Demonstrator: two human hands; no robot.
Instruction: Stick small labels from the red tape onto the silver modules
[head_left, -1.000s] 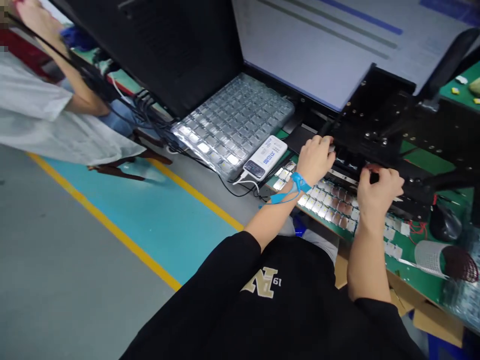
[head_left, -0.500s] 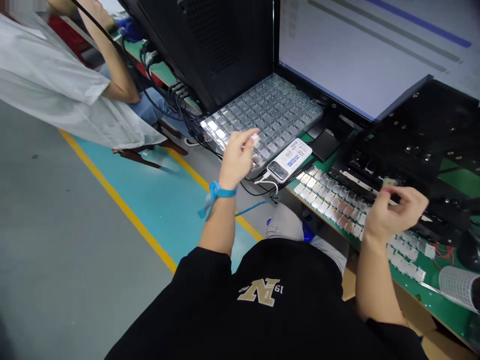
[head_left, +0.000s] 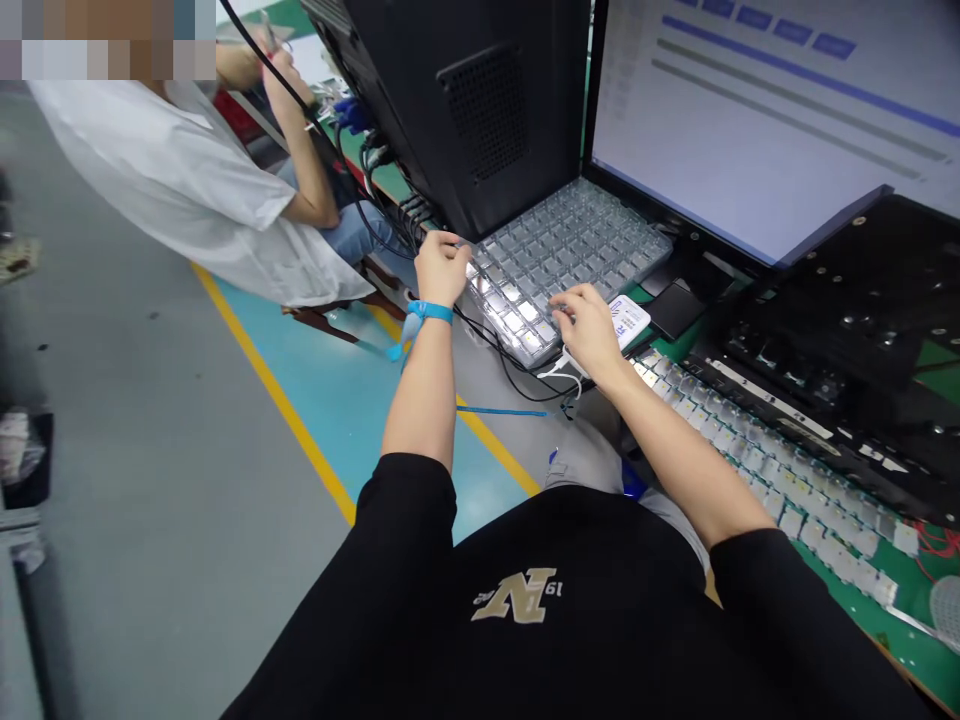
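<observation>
While curled hands (head_left: 440, 268) (head_left: 591, 325) flank a clear, gridded plastic tray (head_left: 581, 235), their grip is unclear.

Clear grey, grid-patterned tray (head_left: 574, 240)

the left hand (head_left: 441, 270), a blue band (head_left: 433, 311) round its wrist, is at the left corner of a clear plastic tray (head_left: 654, 256); the right hand (head_left: 590, 332) is at the tray's near edge, partly covering a white device (head_left: 631, 316). a lit screen (head_left: 750, 150) stands behind, and rows of small pieces (head_left: 834, 550) lie on the green worktop (head_left: 916, 575).
</observation>
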